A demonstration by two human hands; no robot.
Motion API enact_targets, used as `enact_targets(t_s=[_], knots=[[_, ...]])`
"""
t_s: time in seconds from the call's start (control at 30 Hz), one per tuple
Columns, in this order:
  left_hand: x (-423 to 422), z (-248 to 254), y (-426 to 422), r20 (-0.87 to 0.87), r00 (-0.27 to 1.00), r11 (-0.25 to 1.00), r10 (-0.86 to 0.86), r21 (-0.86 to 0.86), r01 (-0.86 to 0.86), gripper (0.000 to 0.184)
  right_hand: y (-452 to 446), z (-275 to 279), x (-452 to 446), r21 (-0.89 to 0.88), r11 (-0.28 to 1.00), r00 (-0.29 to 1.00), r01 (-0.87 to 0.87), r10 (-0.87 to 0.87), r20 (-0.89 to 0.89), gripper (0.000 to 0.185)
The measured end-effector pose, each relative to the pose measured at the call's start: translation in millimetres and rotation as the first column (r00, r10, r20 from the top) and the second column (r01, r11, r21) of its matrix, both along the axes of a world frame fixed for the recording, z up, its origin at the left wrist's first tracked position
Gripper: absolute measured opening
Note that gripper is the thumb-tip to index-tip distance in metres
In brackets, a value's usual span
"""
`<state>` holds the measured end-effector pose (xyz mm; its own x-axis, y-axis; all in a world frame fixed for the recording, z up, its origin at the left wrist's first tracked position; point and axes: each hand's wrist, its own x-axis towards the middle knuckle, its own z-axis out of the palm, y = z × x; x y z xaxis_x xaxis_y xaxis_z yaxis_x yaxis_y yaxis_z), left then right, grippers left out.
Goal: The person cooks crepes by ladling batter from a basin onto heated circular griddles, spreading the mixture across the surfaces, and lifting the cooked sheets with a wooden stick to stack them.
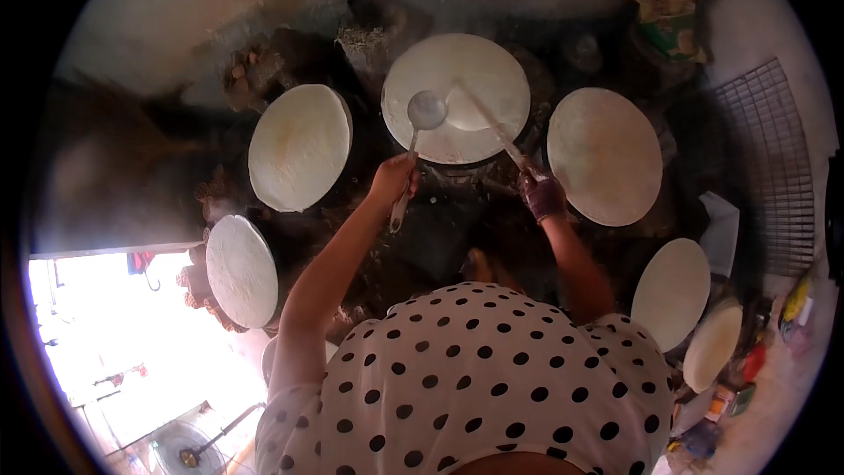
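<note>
My left hand (393, 181) is closed round the handle of a metal ladle (427, 110), whose round bowl is over the front left part of a large pale round griddle (413, 70). In a dark glove, my right hand (542, 193) grips a long stick (492, 121). The stick's far end reaches the middle of the same griddle, beside a whiter wet-looking patch (466, 116). Whether the ladle touches the surface, I cannot tell.
More pale rounds stand about me: one at left (299, 148), one lower left (242, 271), one at right (605, 157) and two lower right. A wire rack (769, 167) leans on the right wall. A fan (187, 453) stands at the bright opening.
</note>
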<state>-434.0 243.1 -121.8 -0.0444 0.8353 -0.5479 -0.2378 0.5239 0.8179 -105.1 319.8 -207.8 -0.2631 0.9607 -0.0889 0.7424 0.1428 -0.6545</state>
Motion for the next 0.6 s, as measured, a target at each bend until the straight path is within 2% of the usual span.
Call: enact_targets(t_s=[0.03,0.07,0.1,0.13,0.2,0.23,0.27,0.3,0.33,0.37,0.4,0.43,0.47,0.5,0.53,0.57,0.6], knots=[[8,0,9,-0.054,0.998,0.999,0.038,-0.009,-0.038,0.038,-8,-7,-1,-0.031,0.993,0.993,0.113,-0.113,0.016,0.038],[18,1,14,-0.107,0.991,0.997,0.075,-0.017,-0.077,0.037,-19,-20,-12,0.006,0.969,0.968,0.247,-0.247,-0.055,0.047],[32,5,15,-0.135,0.976,0.985,0.169,0.002,-0.171,0.029,-31,-12,-30,0.1,0.971,0.972,0.216,-0.204,-0.119,0.047],[44,5,19,-0.136,0.975,0.984,0.175,0.001,-0.177,0.029,-42,-1,-53,0.194,0.962,0.971,0.192,-0.158,-0.179,0.047],[65,3,24,-0.14,0.948,0.957,0.286,-0.012,-0.29,0.023,-53,-28,-95,0.163,0.973,0.984,0.163,-0.149,-0.096,0.041],[71,1,29,-0.066,0.957,0.958,0.282,-0.034,-0.284,0.025,-47,-27,-101,0.16,0.974,0.985,0.159,-0.146,-0.09,0.041],[71,8,32,-0.061,0.957,0.957,0.284,-0.044,-0.287,0.025,-35,-19,-107,-0.375,0.912,0.923,0.166,-0.277,-0.266,0.04],[65,16,31,0.242,0.898,0.93,0.368,-0.098,-0.355,0.027,-25,-13,-108,-0.799,0.6,0.817,0.028,-0.474,-0.327,0.041],[58,27,27,0.511,0.743,0.898,0.432,-0.174,-0.403,0.03,-15,-8,-96,-0.76,0.65,0.852,0.018,-0.408,-0.329,0.042],[45,39,10,0.657,0.665,0.922,0.355,-0.13,-0.364,0.031,-12,-2,-77,-0.332,0.943,0.89,0.031,-0.177,-0.419,0.041],[37,54,-12,0.78,0.567,0.937,0.265,-0.07,-0.341,0.032,0,4,-63,-0.168,0.984,0.902,0.065,-0.13,-0.412,0.04],[41,71,-25,0.776,0.57,0.934,0.271,-0.07,-0.349,0.032,12,10,-49,0.003,0.995,0.918,0.104,-0.095,-0.384,0.04],[50,87,-41,0.635,0.709,0.919,0.307,-0.003,-0.395,0.032,19,13,-42,-0.187,0.959,0.901,0.212,-0.266,-0.343,0.04],[53,94,-45,0.47,0.813,0.901,0.344,0.081,-0.427,0.033,27,30,-42,-0.326,0.934,0.984,0.149,-0.171,-0.041,0.037],[47,93,-42,0.47,0.81,0.895,0.351,0.087,-0.438,0.033,30,20,-47,-0.321,0.937,0.986,0.136,-0.158,-0.044,0.037],[38,89,-43,0.525,0.788,0.915,0.322,0.04,-0.401,0.032,26,-4,-54,-0.014,0.999,0.998,-0.049,0.048,-0.046,0.036],[32,86,-44,0.576,0.76,0.932,0.3,-0.007,-0.362,0.03,22,-35,-63,0.287,0.927,0.969,-0.24,0.248,0.01,0.035]])
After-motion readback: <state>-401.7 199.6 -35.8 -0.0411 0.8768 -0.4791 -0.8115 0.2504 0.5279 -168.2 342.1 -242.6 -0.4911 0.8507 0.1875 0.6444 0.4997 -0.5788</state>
